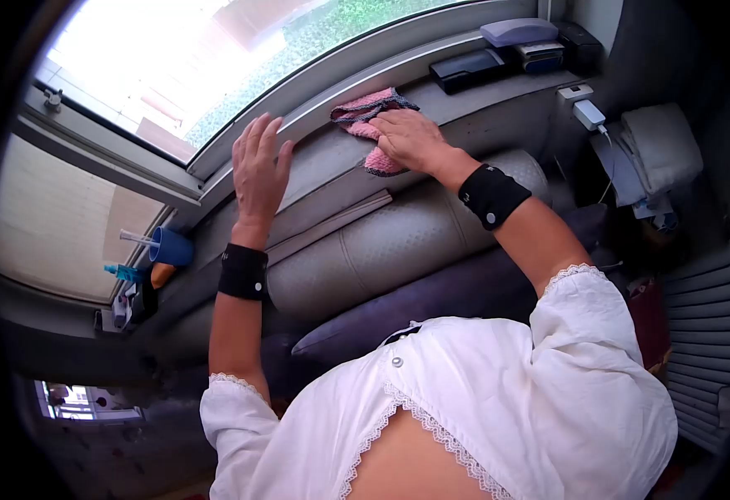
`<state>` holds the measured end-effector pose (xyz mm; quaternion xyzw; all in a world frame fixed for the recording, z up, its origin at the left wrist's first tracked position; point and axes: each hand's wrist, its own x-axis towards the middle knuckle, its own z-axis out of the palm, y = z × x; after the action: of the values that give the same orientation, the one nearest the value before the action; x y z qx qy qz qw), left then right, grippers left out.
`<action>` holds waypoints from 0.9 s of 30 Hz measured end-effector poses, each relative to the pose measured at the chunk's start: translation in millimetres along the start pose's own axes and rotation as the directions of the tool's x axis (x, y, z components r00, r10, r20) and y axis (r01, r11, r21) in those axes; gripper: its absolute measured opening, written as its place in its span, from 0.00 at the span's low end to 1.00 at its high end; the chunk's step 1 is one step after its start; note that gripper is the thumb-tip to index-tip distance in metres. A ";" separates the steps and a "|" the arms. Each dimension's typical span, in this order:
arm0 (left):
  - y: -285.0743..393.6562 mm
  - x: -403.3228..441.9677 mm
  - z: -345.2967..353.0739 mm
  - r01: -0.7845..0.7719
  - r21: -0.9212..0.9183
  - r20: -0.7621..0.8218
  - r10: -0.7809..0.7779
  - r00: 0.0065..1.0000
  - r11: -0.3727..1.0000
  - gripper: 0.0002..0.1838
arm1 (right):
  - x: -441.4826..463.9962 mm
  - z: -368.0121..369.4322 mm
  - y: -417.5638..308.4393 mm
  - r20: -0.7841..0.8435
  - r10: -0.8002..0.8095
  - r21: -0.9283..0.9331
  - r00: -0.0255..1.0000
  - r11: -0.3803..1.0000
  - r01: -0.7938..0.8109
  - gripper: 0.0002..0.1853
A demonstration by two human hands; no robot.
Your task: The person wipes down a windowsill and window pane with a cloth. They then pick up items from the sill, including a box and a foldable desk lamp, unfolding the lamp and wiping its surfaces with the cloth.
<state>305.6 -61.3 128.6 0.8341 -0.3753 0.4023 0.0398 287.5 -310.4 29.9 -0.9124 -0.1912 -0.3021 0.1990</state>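
A pink cloth (363, 117) with a dark patterned edging lies crumpled on the grey window sill (456, 104). My right hand (413, 137) grips it and presses it onto the sill, with part of the cloth sticking out below the fingers. My left hand (258, 171) is raised near the window frame (298, 121), its fingers stretched out and nothing in it. Both wrists wear black bands.
Dark and light cases (519, 33) sit at the sill's right end, above a white plug (588, 115) with a cable. At left stand a blue cup (171, 247) and small items. A grey padded roll (398, 242) lies below the sill.
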 end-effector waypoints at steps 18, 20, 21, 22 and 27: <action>160.1 137.4 166.6 -0.049 -0.302 0.174 0.106 0.979 0.952 0.29 | -18.8 -19.9 -1.8 -0.020 0.277 -0.007 0.961 0.961 -0.277 0.27; 161.3 141.0 166.3 -0.017 -0.276 0.261 0.092 0.961 0.961 0.29 | -20.8 -13.9 -1.3 -0.112 0.224 -0.078 0.968 0.969 -0.233 0.26; 162.0 143.8 164.7 -0.002 -0.262 0.301 0.084 0.950 0.965 0.29 | -21.5 -11.8 0.1 -0.157 0.192 -0.115 0.969 0.971 -0.211 0.25; 160.9 146.3 164.0 0.015 -0.250 0.347 0.075 0.935 0.968 0.29 | -22.0 -9.8 2.3 -0.188 0.181 -0.108 0.965 0.973 -0.203 0.26; 152.6 145.0 139.7 0.057 -0.273 0.400 0.059 0.915 0.960 0.29 | -18.3 2.3 8.1 -0.260 0.139 -0.133 0.956 0.975 -0.178 0.24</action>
<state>352.0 -308.0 100.2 0.8850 -0.4285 0.1644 0.0781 278.9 -320.3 14.7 -0.8924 -0.0667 -0.4111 0.1735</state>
